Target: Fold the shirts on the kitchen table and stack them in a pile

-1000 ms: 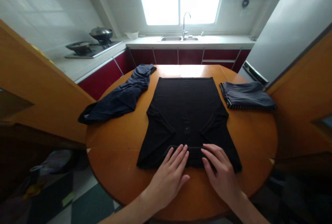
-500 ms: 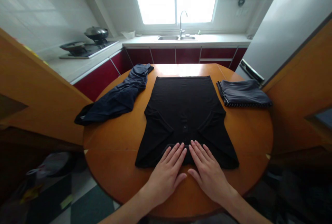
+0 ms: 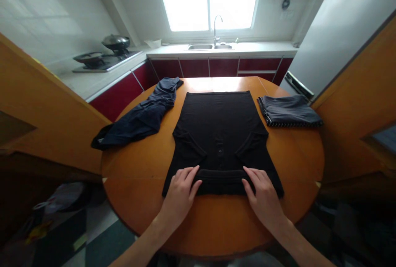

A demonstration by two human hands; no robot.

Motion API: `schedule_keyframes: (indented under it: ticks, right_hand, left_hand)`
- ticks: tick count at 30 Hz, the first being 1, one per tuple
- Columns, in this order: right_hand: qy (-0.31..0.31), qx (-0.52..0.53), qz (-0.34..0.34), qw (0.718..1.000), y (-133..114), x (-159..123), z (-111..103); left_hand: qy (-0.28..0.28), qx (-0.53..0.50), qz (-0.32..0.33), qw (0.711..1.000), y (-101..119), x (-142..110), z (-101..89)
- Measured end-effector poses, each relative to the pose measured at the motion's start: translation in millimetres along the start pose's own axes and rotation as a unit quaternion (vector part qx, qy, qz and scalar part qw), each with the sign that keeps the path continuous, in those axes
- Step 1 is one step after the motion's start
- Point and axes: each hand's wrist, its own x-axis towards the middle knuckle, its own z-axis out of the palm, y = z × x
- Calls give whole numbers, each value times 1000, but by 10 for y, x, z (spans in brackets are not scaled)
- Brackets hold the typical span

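Note:
A black polo shirt [image 3: 219, 122] lies flat on the round wooden table [image 3: 216, 226], its collar [image 3: 221, 174] towards me. A short buttoned placket shows above the collar, and both sleeves are folded in over the body. At the collar's left end rests my left hand [image 3: 182, 188], fingertips on the fabric and thumb spread apart from them. My right hand [image 3: 262, 193] touches the collar's right end in the same way, thumb apart from the bent fingers. Neither hand visibly grips the cloth.
A crumpled dark blue garment [image 3: 139, 114] lies at the table's left. Folded grey clothing [image 3: 291, 110] sits at the right edge. Beyond are a counter with a sink [image 3: 201, 47], a stove with pans [image 3: 116, 42], and a tall refrigerator [image 3: 334, 32] at the right.
My hands have moved apart from the collar's middle to its two ends, uncovering the collar, which now shows as a straight band. The shirt's body stays in place.

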Motion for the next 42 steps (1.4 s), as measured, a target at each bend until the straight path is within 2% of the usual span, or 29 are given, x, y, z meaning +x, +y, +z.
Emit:
schedule_keyframes:
  ticks: [5, 12, 17, 20, 22, 24, 27, 29, 31, 34, 42]
  right_hand:
    - [-19, -33, 31, 999, 77, 68, -2]
    - [-5, 36, 33, 999, 62, 110, -9]
    - [6, 9, 25, 1000, 70, 176, -22]
    - [-1, -25, 9, 1000, 76, 197, -20]
    - [17, -41, -2, 999, 29, 190, -24]
    - [33, -43, -30, 998, -75, 170, -19]
    - [-21, -49, -114, 992, -272, 125, 34]
    - [-76, -71, -160, 981, -361, 95, 97]
    - [-112, -94, -176, 974, -388, 70, 157]
    - [-135, -111, -171, 970, -350, 44, 202]
    - [-126, -125, -174, 969, -203, 36, 123]
  left_hand:
    - [-38, -56, -35, 997, -91, 86, -48]
    - [-33, -71, -43, 996, -80, 95, -17]
    - [-46, 3, -13, 999, -60, 97, -17]
    - [-14, 60, -3, 998, -1, 84, -19]
    - [14, 67, 32, 997, 77, 77, -31]
    - [2, 66, 103, 993, 177, 75, -34]
    - [-68, 83, 202, 974, 303, 77, 11]
    - [-99, 94, 226, 964, 337, 73, 67]
    - [-112, 96, 232, 961, 329, 65, 116]
    - [-115, 90, 229, 962, 288, 49, 147]
    - [-97, 70, 193, 974, 233, -20, 191]
